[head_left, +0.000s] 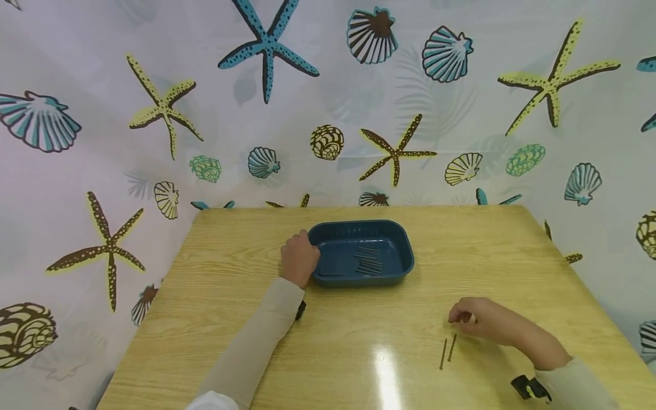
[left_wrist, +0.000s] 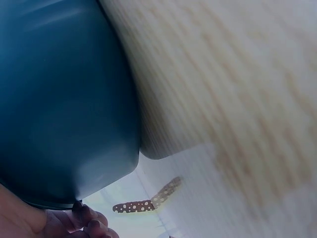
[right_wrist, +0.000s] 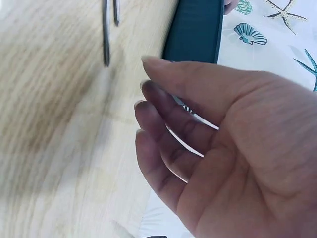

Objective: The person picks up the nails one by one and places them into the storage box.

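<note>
A dark blue rectangular tray (head_left: 359, 280) stands at the back of the table, with several thin nails (head_left: 369, 265) lying in it. My left hand (head_left: 299, 259) grips the tray's left rim; in the left wrist view its curled fingers (left_wrist: 94, 223) are at the rim beside the tray's outer wall (left_wrist: 74, 99). Two long dark nails (head_left: 443, 354) lie side by side on the table at the front right. Just beyond them hovers my right hand (head_left: 489, 322), fingers loosely bent. Between its thumb and fingertips (right_wrist: 151, 60) nothing is held in the right wrist view.
The light wooden table (head_left: 230, 250) carries the tray and the loose nails. Behind it and at both sides hangs a pale cloth (head_left: 328, 102) printed with starfish and shells. A dark wrist device (head_left: 530, 388) shows at the right sleeve.
</note>
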